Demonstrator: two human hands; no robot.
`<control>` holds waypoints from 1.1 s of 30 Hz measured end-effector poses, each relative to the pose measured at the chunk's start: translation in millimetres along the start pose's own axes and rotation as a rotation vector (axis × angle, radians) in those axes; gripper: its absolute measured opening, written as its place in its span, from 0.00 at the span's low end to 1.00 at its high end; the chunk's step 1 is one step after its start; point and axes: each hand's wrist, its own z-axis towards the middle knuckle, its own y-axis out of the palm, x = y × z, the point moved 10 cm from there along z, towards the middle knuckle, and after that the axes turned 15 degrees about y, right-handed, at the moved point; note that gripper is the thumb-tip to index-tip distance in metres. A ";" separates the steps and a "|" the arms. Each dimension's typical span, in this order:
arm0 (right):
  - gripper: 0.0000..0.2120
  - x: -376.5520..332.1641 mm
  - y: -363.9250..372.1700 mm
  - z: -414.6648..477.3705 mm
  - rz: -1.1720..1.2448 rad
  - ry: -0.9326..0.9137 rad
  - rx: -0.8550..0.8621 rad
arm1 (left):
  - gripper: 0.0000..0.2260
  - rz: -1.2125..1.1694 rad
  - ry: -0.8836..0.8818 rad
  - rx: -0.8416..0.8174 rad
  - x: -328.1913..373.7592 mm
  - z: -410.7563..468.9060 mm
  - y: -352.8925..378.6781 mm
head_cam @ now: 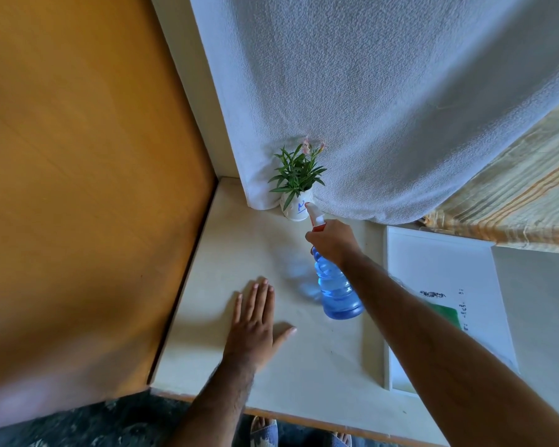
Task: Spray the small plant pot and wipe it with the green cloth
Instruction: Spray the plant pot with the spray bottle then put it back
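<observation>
A small white plant pot (296, 210) with blue writing and green leaves stands at the back of the cream table (304, 359), against a white curtain. My right hand (334, 241) grips the neck of a blue spray bottle (336, 290), held above the table. Its white and red nozzle almost touches the pot's right side. My left hand (255, 321) lies flat on the table, fingers spread, holding nothing. A green cloth (446, 312) lies on a white tray (446, 269) to the right, mostly hidden behind my right forearm.
An orange-brown wooden panel (88, 188) walls off the table's left side. The white curtain (384, 108) hangs behind the pot, with a striped fabric (517, 201) at the right. The table's front edge runs near my feet.
</observation>
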 end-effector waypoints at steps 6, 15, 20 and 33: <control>0.05 5.2 1.2 -3.8 0.019 -0.024 -0.006 | 0.43 -0.012 -0.005 -0.024 0.4 0.5 -0.1; 0.11 20.4 -88.3 -36.5 0.506 -0.233 0.276 | 0.44 -0.001 0.009 -0.036 0.4 0.8 -0.7; 0.12 38.6 -163.6 -53.3 0.697 -0.368 0.468 | 0.44 -0.008 0.013 -0.049 0.7 1.7 1.7; 0.11 118.3 -217.5 -12.7 0.723 -0.343 0.587 | 0.44 0.032 0.020 -0.066 -1.0 2.0 5.5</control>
